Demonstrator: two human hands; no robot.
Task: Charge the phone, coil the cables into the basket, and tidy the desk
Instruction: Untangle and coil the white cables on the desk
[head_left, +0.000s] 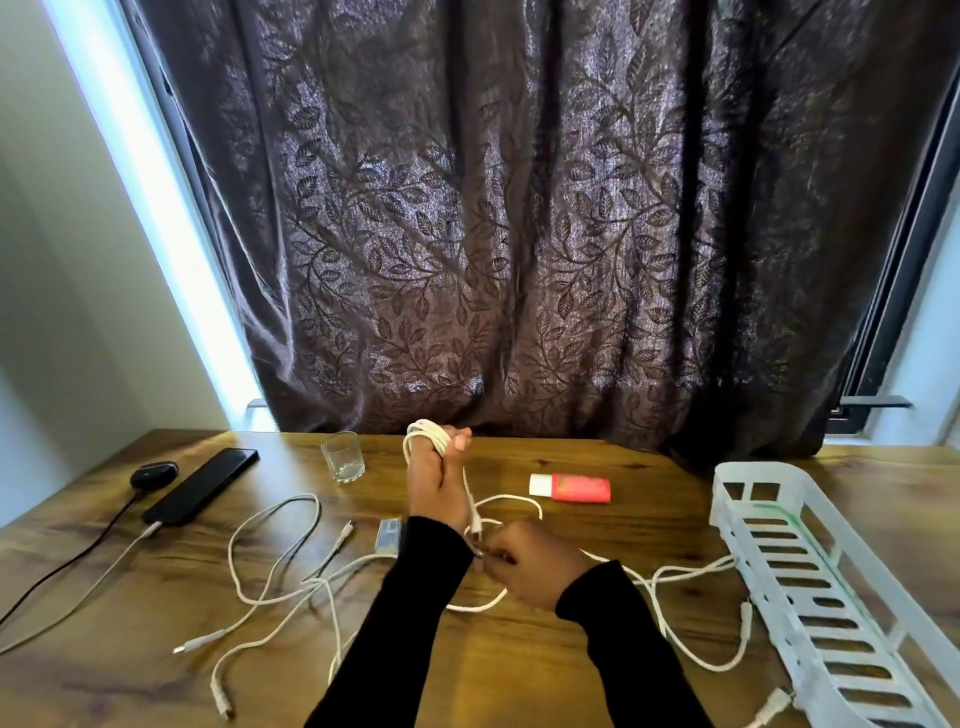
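**Coiling a white cable round the left hand**

While the head view takes in the whole tabletop (519, 665), the step in hand looks like the coiling of one cable. The left hand (435, 483) is raised upright near the middle of the tabletop, with several turns of a white cable (427, 435) wound round its fingers; its grip is closed on that coil, thumb and fingers curled about the loops. Just below and beside it, the right hand (524, 564) pinches the same cable's free run, which trails off to the right toward the basket (769, 525).

The phone (200, 486) lies at the left, with a cable plugged into its near end, so the charging step appears done. A small dark case (154, 473) sits touching or just beside it. Other loose white cables (275, 571) sprawl across the left and middle of the tabletop, not yet coiled. The basket stands at the right edge and seems to hold nothing so far. A glass (343, 457) and a pink-and-white tube (570, 488) stand farther back, near the curtain (519, 208).

The next move probably calls for feeding the trailing length up and round the left hand again, keeping light tension so the loops do not slip, and then carrying the coil to the basket.
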